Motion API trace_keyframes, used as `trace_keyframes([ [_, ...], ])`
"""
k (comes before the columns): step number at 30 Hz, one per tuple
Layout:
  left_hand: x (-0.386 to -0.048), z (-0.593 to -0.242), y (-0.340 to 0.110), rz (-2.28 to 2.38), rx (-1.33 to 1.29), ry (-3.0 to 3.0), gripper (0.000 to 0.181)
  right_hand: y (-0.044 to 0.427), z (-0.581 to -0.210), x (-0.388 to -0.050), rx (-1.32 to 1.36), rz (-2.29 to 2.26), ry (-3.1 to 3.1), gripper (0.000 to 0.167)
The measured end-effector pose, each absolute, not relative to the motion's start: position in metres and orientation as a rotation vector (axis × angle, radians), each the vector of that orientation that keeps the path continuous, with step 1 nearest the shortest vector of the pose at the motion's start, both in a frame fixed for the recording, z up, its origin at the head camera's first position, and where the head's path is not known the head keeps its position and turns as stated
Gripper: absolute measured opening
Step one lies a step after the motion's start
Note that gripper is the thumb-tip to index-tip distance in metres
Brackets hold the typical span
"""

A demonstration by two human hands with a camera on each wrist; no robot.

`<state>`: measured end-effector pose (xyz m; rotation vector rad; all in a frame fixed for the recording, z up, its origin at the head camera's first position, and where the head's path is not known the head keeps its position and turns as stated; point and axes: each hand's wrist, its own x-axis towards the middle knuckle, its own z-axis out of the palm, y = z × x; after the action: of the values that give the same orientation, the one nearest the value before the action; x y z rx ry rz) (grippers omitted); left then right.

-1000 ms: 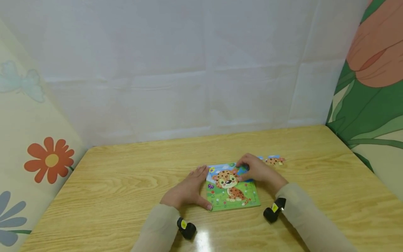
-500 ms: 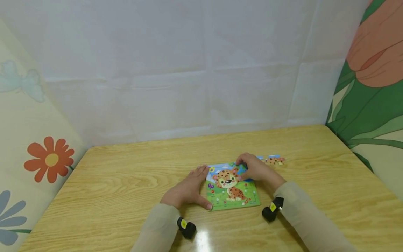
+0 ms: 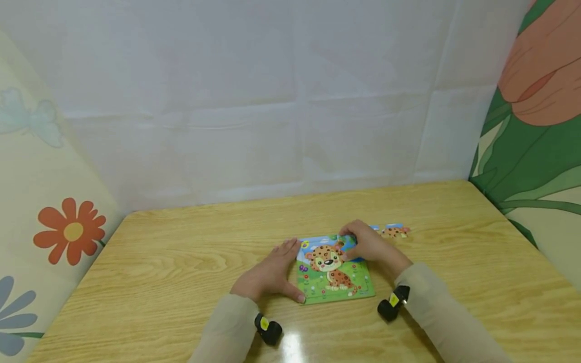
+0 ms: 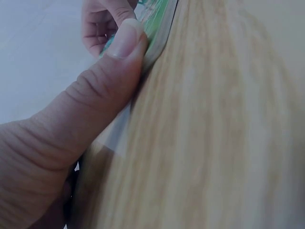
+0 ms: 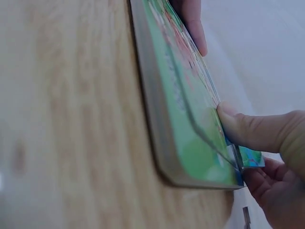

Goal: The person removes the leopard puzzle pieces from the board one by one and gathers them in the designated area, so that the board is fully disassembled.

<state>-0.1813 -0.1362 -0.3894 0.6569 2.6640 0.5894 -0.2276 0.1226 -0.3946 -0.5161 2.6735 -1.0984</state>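
- We see the right hand (image 3: pixel 374 246) over the board's far right corner, its thumb and fingers pinching a small blue and green puzzle piece (image 5: pixel 252 157); in the right wrist view the piece juts past the board's edge. We cannot tell whether it is seated.
- We see the left hand (image 3: pixel 271 272) along the board's left edge, fingers stretched out and thumb apart, its tip touching the near left corner.
- Between the hands lies the puzzle board (image 3: pixel 317 295), flat and face up, showing a spotted leopard cub sitting on green grass under blue sky, with small flowers and a purple butterfly.
- Just beyond the right hand, to the far right of the board, we find loose puzzle pieces (image 3: pixel 394 232) with spotted orange and blue print, partly hidden by that hand.
- All of this rests on a wood-grain bench (image 3: pixel 181 257), with a bright reflection at its near side.
- Beige sleeves (image 3: pixel 225 327) cover both forearms, and a black wrist camera (image 3: pixel 270 330) sits at each cuff.
- Behind the bench hangs a creased white cloth (image 3: pixel 227 121).
- On the left wall is an orange flower (image 3: pixel 72 231); on the right wall, a large coral tulip (image 3: pixel 542 75).
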Motion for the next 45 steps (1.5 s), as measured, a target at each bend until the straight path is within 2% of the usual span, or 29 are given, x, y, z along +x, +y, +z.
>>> trace_keyframes([
  [9,-0.181,-0.39,-0.138,0.585,0.657,2.665,0.127,0.124,-0.398,-0.226,-0.515,-1.24,2.583,0.045],
  [17,-0.181,-0.39,-0.138,0.585,0.655,2.663,0.128,0.125,-0.409,-0.228,-0.372,-1.458,2.509,0.045],
  [26,-0.18,-0.387,-0.137,0.592,0.659,2.661,0.127,0.124,-0.408,-0.228,-0.305,-1.659,2.373,0.038],
  [36,-0.18,-0.389,-0.137,0.591,0.665,2.658,0.127,0.129,-0.409,-0.228,-0.064,-1.906,2.288,0.034],
  [45,-0.18,-0.388,-0.137,0.572,0.66,2.664,0.127,0.14,-0.407,-0.23,0.073,-2.076,2.202,0.04],
])
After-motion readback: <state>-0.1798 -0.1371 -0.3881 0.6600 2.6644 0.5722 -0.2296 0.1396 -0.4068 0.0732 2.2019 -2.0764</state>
